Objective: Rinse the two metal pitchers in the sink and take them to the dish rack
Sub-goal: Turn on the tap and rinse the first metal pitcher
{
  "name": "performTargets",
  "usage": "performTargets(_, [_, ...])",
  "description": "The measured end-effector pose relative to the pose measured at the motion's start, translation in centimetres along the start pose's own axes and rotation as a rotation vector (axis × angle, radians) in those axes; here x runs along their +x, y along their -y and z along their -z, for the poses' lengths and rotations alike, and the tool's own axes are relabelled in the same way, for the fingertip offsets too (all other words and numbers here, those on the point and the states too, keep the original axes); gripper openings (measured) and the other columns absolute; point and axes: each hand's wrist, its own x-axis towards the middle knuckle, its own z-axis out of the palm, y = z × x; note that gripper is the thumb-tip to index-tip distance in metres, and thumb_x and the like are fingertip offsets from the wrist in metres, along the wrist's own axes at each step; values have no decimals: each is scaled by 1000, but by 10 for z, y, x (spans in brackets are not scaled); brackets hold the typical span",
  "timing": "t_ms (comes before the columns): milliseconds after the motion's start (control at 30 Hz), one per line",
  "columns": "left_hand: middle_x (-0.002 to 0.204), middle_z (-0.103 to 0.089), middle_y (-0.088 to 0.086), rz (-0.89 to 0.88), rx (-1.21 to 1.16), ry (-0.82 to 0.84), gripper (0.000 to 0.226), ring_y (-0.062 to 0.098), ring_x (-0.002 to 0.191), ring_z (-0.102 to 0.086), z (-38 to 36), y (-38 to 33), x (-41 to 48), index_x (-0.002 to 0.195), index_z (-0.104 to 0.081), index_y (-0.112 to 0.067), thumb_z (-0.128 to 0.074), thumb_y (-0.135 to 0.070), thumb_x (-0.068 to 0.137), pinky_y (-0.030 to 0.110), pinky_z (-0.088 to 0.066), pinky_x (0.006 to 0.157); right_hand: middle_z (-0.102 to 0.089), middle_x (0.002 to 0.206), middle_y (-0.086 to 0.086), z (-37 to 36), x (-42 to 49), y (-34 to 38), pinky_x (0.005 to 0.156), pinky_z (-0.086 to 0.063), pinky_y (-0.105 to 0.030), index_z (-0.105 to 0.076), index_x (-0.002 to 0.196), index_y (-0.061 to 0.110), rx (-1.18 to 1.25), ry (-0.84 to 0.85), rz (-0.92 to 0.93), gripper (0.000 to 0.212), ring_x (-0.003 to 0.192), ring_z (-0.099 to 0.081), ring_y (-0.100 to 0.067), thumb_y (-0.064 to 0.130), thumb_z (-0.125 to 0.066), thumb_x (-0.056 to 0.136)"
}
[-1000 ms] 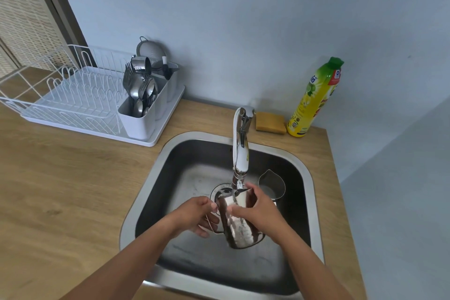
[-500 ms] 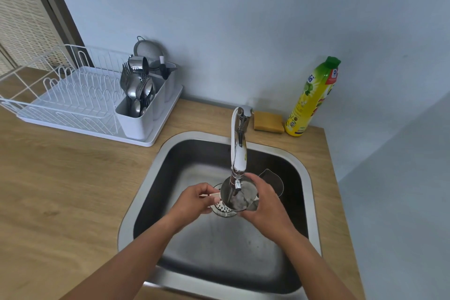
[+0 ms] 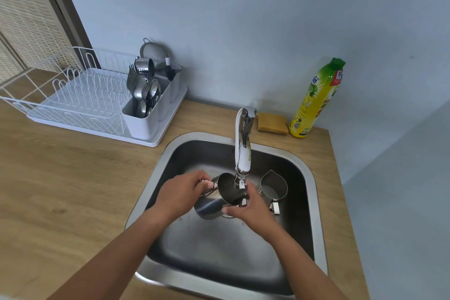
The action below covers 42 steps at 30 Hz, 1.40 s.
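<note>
A metal pitcher (image 3: 219,198) is tilted in the steel sink (image 3: 155,178), its mouth turned toward the faucet (image 3: 242,148) spout. My left hand (image 3: 181,193) grips it at the handle side. My right hand (image 3: 248,208) holds its lower right side, fingers partly over the rim. A second metal pitcher (image 3: 274,186) stands upright on the sink floor just right of the spout, untouched. The white dish rack (image 3: 80,102) sits on the counter at the far left. I cannot tell whether water is running.
A white cutlery holder (image 3: 146,109) full of spoons and forks stands at the rack's right end, a strainer behind it. A yellow sponge (image 3: 271,123) and a dish soap bottle (image 3: 316,100) stand behind the sink. Wooden counter (image 3: 60,190) spreads to the left.
The held pitcher went from upright under the spout to tilted with its mouth facing up and right. My left hand shifted onto the handle side; the second pitcher stayed put.
</note>
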Motion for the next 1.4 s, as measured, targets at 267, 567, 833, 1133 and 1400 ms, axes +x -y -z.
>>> performTargets(267, [77,-74,-9,118,-161,166,19,9,66,-71,1,12,-8,90,-62,-33,-48,-43,97,31,-59,58,-67,114,3,0,-8,-7,81,-51,-19,-55,118,25,117,89,-86,53,103,-65,-9,25,-83,75])
performTargets(567, [98,-75,13,272,-645,454,22,31,91,-74,-30,10,-10,94,-58,-12,-48,-31,101,35,-59,62,-65,111,8,23,-21,-6,86,-55,-26,-49,120,34,-59,7,-50,65,102,-63,-8,43,-85,66])
performTargets(833, [110,-73,14,264,-826,494,13,21,105,-71,-51,-1,-1,102,-58,-10,-54,-22,100,31,-60,74,-39,122,20,40,-27,8,108,-35,-34,-35,130,44,-482,-134,125,85,112,-37,-5,53,-82,60])
performTargets(1133, [106,-73,1,188,-854,156,3,14,89,-67,-51,-4,12,89,-67,-8,-65,-9,92,21,-58,74,-44,134,22,42,-19,11,102,-24,-27,-31,134,46,-521,-195,275,82,112,-31,3,33,-82,71])
performTargets(1400, [98,-71,-22,12,-401,-87,5,-1,94,-66,-19,-6,6,81,-72,-28,-72,-26,86,26,-54,85,-51,130,22,20,2,5,97,-39,-37,-25,126,60,-325,-195,154,85,119,-39,-16,28,-83,73])
